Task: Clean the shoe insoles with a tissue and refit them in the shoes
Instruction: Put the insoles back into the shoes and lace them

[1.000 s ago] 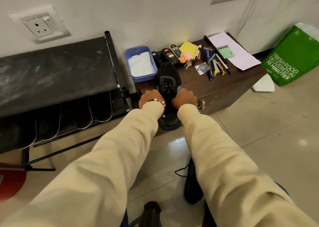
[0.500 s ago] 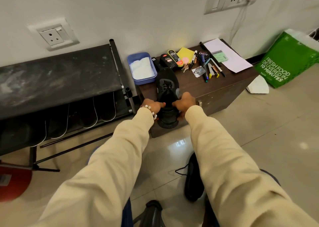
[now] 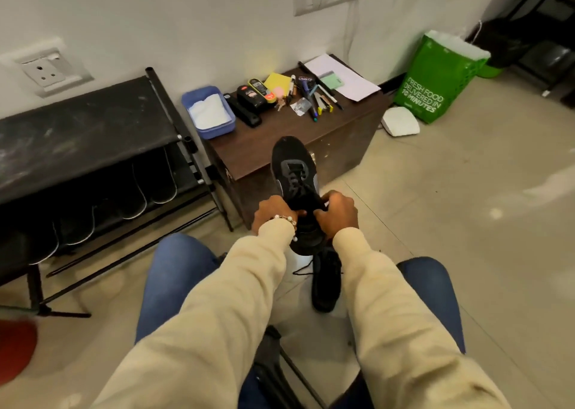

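Observation:
A black laced shoe (image 3: 292, 172) is held in the air in front of the brown cabinet, toe pointing away from me. My left hand (image 3: 273, 212) grips its collar on the left side and my right hand (image 3: 337, 214) grips it on the right. The second black shoe (image 3: 325, 281) lies on the floor between my knees, with a loose lace beside it. A blue tray (image 3: 208, 113) holding white tissue sits at the left end of the cabinet top. No insole shows.
The brown cabinet (image 3: 342, 128) carries shoe polish tins, pens, keys and papers. A black shoe rack (image 3: 84, 166) stands to the left. A green bag (image 3: 438, 79) and a white object lie on the tiled floor at right.
Both hands have lifted the shoe off the cabinet top and drawn it back toward me. It now hangs over the floor above the other shoe.

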A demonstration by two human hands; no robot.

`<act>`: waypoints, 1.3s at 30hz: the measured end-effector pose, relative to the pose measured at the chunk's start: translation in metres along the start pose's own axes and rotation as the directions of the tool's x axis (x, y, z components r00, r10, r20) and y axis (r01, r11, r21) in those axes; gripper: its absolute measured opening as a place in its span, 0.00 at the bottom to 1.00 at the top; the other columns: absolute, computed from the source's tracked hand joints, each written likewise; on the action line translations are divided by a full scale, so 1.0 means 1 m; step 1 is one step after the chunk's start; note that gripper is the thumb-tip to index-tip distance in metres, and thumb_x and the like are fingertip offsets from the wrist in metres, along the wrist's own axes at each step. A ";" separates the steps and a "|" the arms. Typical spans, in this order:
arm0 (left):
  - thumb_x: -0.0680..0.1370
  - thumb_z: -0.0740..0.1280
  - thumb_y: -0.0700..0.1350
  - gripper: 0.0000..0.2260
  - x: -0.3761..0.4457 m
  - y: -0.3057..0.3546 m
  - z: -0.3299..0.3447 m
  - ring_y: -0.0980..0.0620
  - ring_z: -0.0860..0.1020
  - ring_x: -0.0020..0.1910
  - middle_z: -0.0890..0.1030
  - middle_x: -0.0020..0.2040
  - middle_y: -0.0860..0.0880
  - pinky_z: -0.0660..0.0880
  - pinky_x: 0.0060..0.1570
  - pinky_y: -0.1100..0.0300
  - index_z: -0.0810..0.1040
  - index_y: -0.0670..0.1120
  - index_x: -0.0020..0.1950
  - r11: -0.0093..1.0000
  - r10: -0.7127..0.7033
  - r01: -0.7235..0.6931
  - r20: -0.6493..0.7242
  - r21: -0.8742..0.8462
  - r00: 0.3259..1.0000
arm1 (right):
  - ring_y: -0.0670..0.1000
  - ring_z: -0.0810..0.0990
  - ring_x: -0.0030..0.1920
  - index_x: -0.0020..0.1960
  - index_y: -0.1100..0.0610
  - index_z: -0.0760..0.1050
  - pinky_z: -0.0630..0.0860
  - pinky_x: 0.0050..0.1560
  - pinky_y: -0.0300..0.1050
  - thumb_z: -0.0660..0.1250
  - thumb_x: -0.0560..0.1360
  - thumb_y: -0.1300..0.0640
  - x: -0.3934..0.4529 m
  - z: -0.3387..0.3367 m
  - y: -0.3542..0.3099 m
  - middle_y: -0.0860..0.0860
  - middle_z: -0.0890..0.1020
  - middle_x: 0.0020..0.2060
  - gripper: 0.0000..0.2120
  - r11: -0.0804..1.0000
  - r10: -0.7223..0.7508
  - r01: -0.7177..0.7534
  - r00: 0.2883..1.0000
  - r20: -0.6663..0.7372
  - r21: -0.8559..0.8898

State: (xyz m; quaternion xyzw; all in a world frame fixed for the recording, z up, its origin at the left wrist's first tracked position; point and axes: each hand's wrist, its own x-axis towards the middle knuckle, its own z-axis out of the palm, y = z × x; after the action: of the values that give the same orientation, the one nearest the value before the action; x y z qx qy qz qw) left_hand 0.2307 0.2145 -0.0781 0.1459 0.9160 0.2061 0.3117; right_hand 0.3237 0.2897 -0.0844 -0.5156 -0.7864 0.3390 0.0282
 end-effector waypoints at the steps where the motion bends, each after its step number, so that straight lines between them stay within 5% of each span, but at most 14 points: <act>1: 0.69 0.74 0.60 0.28 -0.006 0.003 0.012 0.40 0.78 0.56 0.79 0.58 0.42 0.76 0.49 0.51 0.76 0.43 0.60 1.000 0.010 -0.010 0.057 -0.011 0.998 | 0.62 0.78 0.53 0.56 0.60 0.74 0.77 0.54 0.52 0.68 0.72 0.58 -0.005 -0.002 0.018 0.60 0.79 0.53 0.14 0.999 0.045 -0.045 0.999 -0.014 0.009; 4: 0.65 0.75 0.62 0.34 -0.011 0.011 0.052 0.40 0.79 0.54 0.79 0.57 0.42 0.78 0.53 0.50 0.74 0.41 0.62 0.998 0.038 -0.022 0.289 -0.056 0.957 | 0.62 0.78 0.53 0.57 0.61 0.74 0.77 0.54 0.51 0.67 0.73 0.59 -0.010 -0.005 0.069 0.60 0.79 0.53 0.14 0.983 0.181 -0.179 0.982 -0.049 0.037; 7: 0.70 0.75 0.56 0.26 -0.004 0.012 0.097 0.44 0.82 0.43 0.82 0.49 0.43 0.79 0.44 0.55 0.79 0.38 0.58 0.986 0.059 0.021 0.469 -0.163 0.881 | 0.63 0.77 0.54 0.58 0.62 0.73 0.76 0.55 0.54 0.66 0.74 0.60 -0.005 0.000 0.119 0.61 0.79 0.53 0.14 0.955 0.297 -0.294 0.953 -0.066 0.050; 12: 0.78 0.68 0.42 0.17 0.011 0.014 0.178 0.51 0.75 0.29 0.81 0.55 0.39 0.71 0.27 0.62 0.73 0.40 0.66 0.971 0.021 0.118 0.566 -0.207 0.824 | 0.63 0.78 0.54 0.58 0.62 0.73 0.76 0.56 0.55 0.66 0.74 0.61 0.023 0.026 0.199 0.61 0.79 0.54 0.14 0.879 0.475 -0.470 0.878 -0.060 0.084; 14: 0.79 0.65 0.40 0.10 0.023 0.013 0.213 0.51 0.74 0.29 0.80 0.53 0.39 0.68 0.25 0.62 0.76 0.42 0.60 0.972 -0.007 0.143 0.588 -0.186 0.809 | 0.62 0.78 0.54 0.60 0.62 0.72 0.75 0.56 0.54 0.66 0.75 0.61 0.036 0.042 0.233 0.60 0.79 0.55 0.14 0.841 0.538 -0.531 0.841 -0.057 0.103; 17: 0.79 0.59 0.34 0.09 0.044 0.007 0.257 0.47 0.74 0.33 0.78 0.47 0.42 0.68 0.18 0.67 0.76 0.44 0.43 0.970 -0.030 0.160 0.562 -0.183 0.826 | 0.62 0.78 0.55 0.61 0.60 0.71 0.74 0.57 0.55 0.64 0.76 0.61 0.052 0.069 0.279 0.59 0.78 0.56 0.14 0.783 0.620 -0.612 0.783 -0.049 0.111; 19: 0.79 0.60 0.35 0.10 0.061 -0.008 0.288 0.45 0.76 0.36 0.80 0.48 0.42 0.71 0.21 0.68 0.78 0.46 0.43 0.984 -0.042 0.129 0.547 -0.122 0.836 | 0.63 0.77 0.55 0.61 0.61 0.71 0.74 0.57 0.56 0.63 0.76 0.62 0.063 0.090 0.307 0.60 0.78 0.56 0.13 0.759 0.650 -0.644 0.759 -0.048 0.092; 21: 0.78 0.62 0.37 0.09 0.077 -0.025 0.313 0.42 0.79 0.41 0.81 0.49 0.43 0.79 0.37 0.60 0.81 0.46 0.47 0.997 -0.051 0.073 0.525 -0.023 0.850 | 0.64 0.76 0.55 0.60 0.63 0.71 0.74 0.57 0.57 0.62 0.75 0.64 0.071 0.108 0.331 0.61 0.77 0.56 0.13 0.742 0.670 -0.666 0.741 -0.052 0.072; 23: 0.77 0.66 0.41 0.08 0.095 -0.046 0.334 0.41 0.78 0.54 0.80 0.56 0.42 0.76 0.55 0.54 0.81 0.45 0.54 0.980 -0.016 -0.078 0.458 0.186 0.889 | 0.64 0.76 0.55 0.60 0.64 0.70 0.74 0.56 0.57 0.63 0.75 0.64 0.077 0.123 0.351 0.62 0.77 0.56 0.14 0.730 0.684 -0.682 0.728 -0.050 0.039; 26: 0.76 0.68 0.50 0.21 0.112 -0.071 0.353 0.40 0.66 0.67 0.68 0.68 0.41 0.67 0.62 0.48 0.71 0.47 0.67 0.731 0.144 -0.377 0.411 0.569 0.900 | 0.63 0.77 0.55 0.62 0.64 0.68 0.74 0.58 0.57 0.64 0.75 0.63 0.078 0.141 0.372 0.62 0.76 0.57 0.17 0.726 0.687 -0.687 0.725 -0.045 0.019; 31: 0.76 0.69 0.52 0.34 0.130 -0.094 0.371 0.43 0.65 0.70 0.68 0.69 0.44 0.53 0.70 0.40 0.55 0.52 0.77 0.547 0.244 -0.503 0.448 0.669 0.860 | 0.63 0.76 0.55 0.62 0.62 0.68 0.72 0.59 0.59 0.64 0.73 0.63 0.072 0.171 0.393 0.61 0.77 0.56 0.18 0.737 0.676 -0.675 0.734 -0.063 0.039; 34: 0.76 0.68 0.51 0.30 0.138 -0.097 0.374 0.44 0.71 0.65 0.74 0.65 0.45 0.54 0.70 0.38 0.59 0.52 0.75 0.497 0.318 -0.508 0.397 0.703 0.861 | 0.61 0.75 0.55 0.61 0.59 0.68 0.73 0.60 0.58 0.64 0.73 0.64 0.068 0.183 0.397 0.58 0.77 0.56 0.17 0.720 0.694 -0.691 0.716 -0.075 0.069; 36: 0.76 0.68 0.50 0.28 0.141 -0.096 0.373 0.40 0.75 0.60 0.75 0.62 0.43 0.64 0.64 0.40 0.61 0.50 0.73 0.524 0.277 -0.486 0.400 0.699 0.874 | 0.61 0.75 0.56 0.61 0.57 0.68 0.73 0.60 0.58 0.63 0.73 0.63 0.066 0.188 0.398 0.57 0.76 0.57 0.17 0.703 0.711 -0.704 0.699 -0.080 0.097; 39: 0.74 0.71 0.43 0.28 0.141 -0.095 0.376 0.39 0.81 0.41 0.77 0.54 0.38 0.77 0.39 0.49 0.65 0.46 0.73 0.528 0.275 -0.493 0.409 0.692 0.870 | 0.61 0.75 0.57 0.63 0.56 0.66 0.74 0.61 0.58 0.64 0.74 0.61 0.065 0.191 0.400 0.56 0.76 0.58 0.19 0.689 0.724 -0.714 0.684 -0.087 0.124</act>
State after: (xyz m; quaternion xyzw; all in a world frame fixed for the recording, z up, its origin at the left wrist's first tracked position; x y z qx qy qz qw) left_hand 0.3471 0.2948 -0.4654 0.4901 0.8098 -0.1667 0.2761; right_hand 0.5353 0.3430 -0.4759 -0.8018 -0.5033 0.3201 -0.0356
